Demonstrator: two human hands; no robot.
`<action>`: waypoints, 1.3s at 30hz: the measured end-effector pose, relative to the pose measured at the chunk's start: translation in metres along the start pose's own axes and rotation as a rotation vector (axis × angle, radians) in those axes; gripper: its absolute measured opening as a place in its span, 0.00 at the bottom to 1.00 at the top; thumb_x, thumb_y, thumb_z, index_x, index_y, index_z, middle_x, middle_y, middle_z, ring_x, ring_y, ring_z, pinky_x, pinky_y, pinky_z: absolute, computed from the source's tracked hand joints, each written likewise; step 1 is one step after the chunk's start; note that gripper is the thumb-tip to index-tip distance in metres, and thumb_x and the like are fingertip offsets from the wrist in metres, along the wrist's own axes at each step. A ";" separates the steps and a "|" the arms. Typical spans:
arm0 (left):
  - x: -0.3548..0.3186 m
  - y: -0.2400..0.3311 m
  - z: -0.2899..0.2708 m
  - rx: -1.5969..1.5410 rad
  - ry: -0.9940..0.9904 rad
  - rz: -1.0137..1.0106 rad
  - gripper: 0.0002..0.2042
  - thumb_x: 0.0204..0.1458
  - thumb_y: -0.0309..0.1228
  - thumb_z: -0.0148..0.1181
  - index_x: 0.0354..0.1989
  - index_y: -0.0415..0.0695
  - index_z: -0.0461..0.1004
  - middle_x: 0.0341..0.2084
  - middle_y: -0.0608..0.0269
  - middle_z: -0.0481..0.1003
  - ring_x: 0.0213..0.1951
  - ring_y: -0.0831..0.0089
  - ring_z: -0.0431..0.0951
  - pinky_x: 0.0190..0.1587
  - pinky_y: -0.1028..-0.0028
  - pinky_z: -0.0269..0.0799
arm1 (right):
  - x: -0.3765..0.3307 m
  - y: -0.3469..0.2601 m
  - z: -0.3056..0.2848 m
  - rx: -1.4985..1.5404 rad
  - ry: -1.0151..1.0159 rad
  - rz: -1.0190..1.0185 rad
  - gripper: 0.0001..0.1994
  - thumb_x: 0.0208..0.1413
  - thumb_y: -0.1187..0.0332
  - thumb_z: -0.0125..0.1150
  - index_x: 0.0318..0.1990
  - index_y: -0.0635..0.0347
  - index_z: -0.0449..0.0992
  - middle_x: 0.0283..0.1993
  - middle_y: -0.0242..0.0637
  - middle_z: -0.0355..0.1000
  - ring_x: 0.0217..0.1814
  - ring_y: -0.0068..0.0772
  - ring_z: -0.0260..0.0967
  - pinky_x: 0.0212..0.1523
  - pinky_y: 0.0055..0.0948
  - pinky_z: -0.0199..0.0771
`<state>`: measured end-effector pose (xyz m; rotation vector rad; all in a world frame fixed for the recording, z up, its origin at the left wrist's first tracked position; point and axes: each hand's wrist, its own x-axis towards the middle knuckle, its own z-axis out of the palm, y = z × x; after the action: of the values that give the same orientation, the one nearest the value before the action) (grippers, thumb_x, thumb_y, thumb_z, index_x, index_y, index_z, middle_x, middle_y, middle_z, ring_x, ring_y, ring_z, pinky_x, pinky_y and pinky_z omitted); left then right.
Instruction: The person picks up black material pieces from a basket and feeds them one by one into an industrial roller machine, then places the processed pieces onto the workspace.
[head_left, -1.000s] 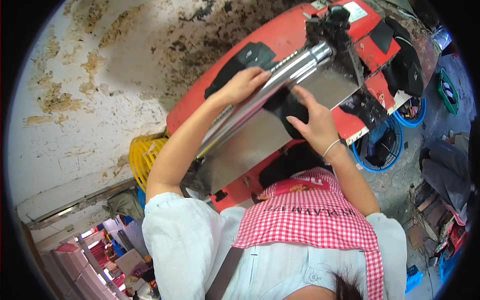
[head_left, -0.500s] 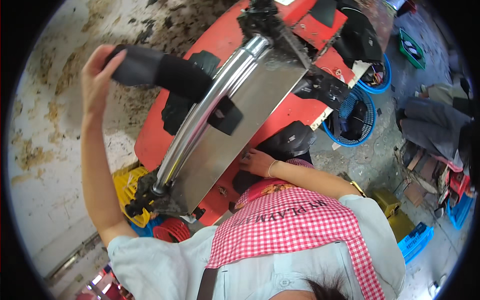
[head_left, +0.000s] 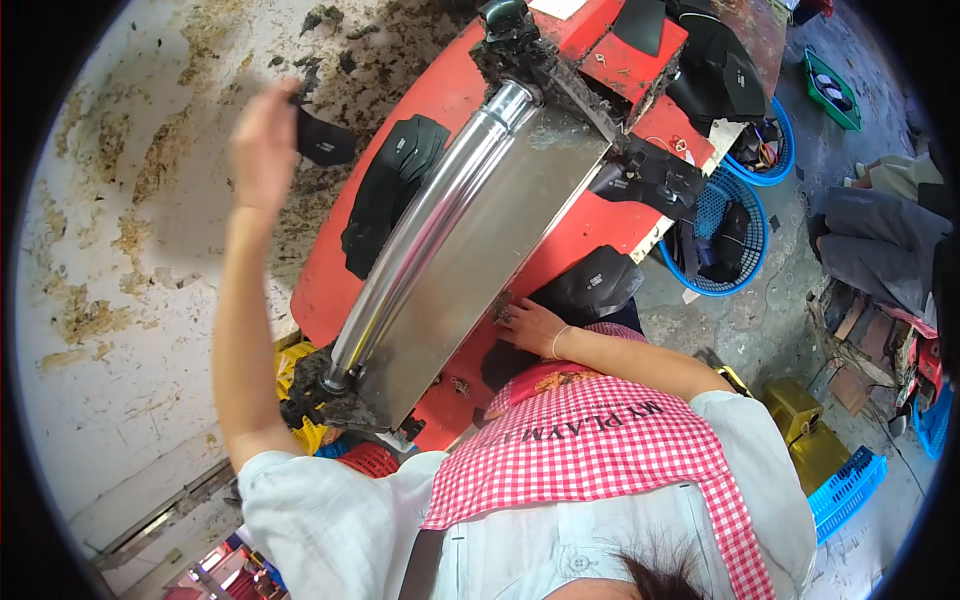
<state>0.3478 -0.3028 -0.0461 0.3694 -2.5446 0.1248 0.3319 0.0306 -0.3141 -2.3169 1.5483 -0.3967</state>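
Observation:
My left hand is raised at the far left of a machine with a shiny metal roller and a flat steel plate. Motion smears its fingers. Right beside them is a thin black cut piece, apart from the roller; whether the fingers grip it cannot be made out. My right hand rests on the red table near the plate's lower edge, fingers loosely stretched with nothing visible in them. A stack of black pieces lies next to it, and another black stack sits beyond the roller.
Dark, grimy brackets hold the roller's ends. More black pieces lie at the table's far right. Blue baskets with black items stand on the floor to the right. A stained pale wall is at left; another person's legs show at right.
My left hand has moved right and slightly up. The long black piece it held no longer stretches across to the roller, and the small black piece has gone from the plate. My right hand stays nearly still.

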 end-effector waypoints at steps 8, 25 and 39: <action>-0.083 0.039 0.061 -0.367 -0.535 -0.309 0.11 0.42 0.14 0.47 0.31 0.40 0.73 0.28 0.55 0.65 0.33 0.58 0.69 0.37 0.68 0.65 | -0.001 0.000 0.001 -0.017 0.069 -0.171 0.07 0.47 0.66 0.49 0.32 0.49 0.73 0.36 0.27 0.68 0.44 0.28 0.63 0.48 0.31 0.60; -0.101 0.047 0.064 -0.745 -0.662 -0.430 0.15 0.53 0.37 0.47 0.34 0.34 0.70 0.31 0.54 0.68 0.37 0.63 0.69 0.41 0.70 0.63 | 0.024 0.034 -0.177 0.767 0.612 0.549 0.20 0.42 0.72 0.61 0.45 0.61 0.65 0.29 0.39 0.71 0.29 0.38 0.70 0.33 0.30 0.69; -0.027 -0.017 -0.022 -0.721 -0.346 -0.455 0.07 0.47 0.29 0.59 0.33 0.40 0.71 0.27 0.73 0.72 0.31 0.85 0.69 0.34 0.83 0.65 | -0.007 0.006 -0.027 0.391 0.080 0.125 0.13 0.43 0.64 0.57 0.40 0.52 0.74 0.47 0.35 0.66 0.53 0.39 0.59 0.54 0.35 0.58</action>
<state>0.3860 -0.3087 -0.0418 0.6960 -2.5356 -1.0710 0.3131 0.0319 -0.2923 -1.9175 1.4854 -0.6977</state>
